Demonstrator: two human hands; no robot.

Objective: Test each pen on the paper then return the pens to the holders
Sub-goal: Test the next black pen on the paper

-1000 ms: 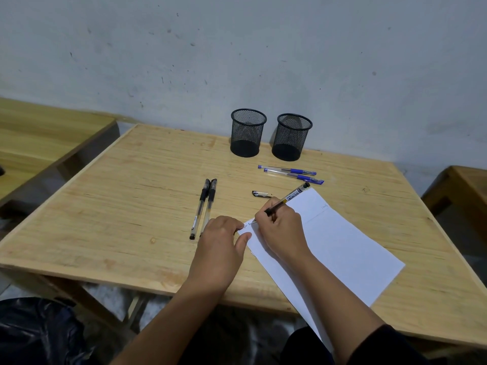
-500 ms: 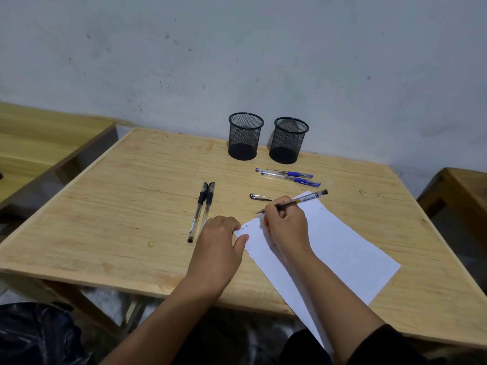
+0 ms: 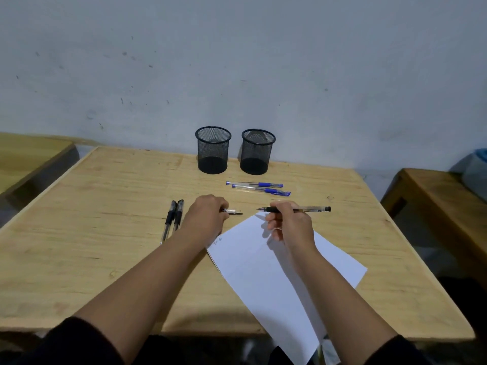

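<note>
On the table (image 3: 79,233), two holders (image 3: 213,150) stand side by side at 12 o'clock by the wall, two pens (image 3: 258,187) lie just before them, a second pair of pens (image 3: 172,219) lies at 9 o'clock of the hands — the paper (image 3: 276,280) runs toward 5 o'clock, overhanging the near edge.

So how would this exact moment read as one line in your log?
stage: recapping tested pen | left hand: pinching pen cap | right hand: holding black pen above paper | holders: empty
</note>
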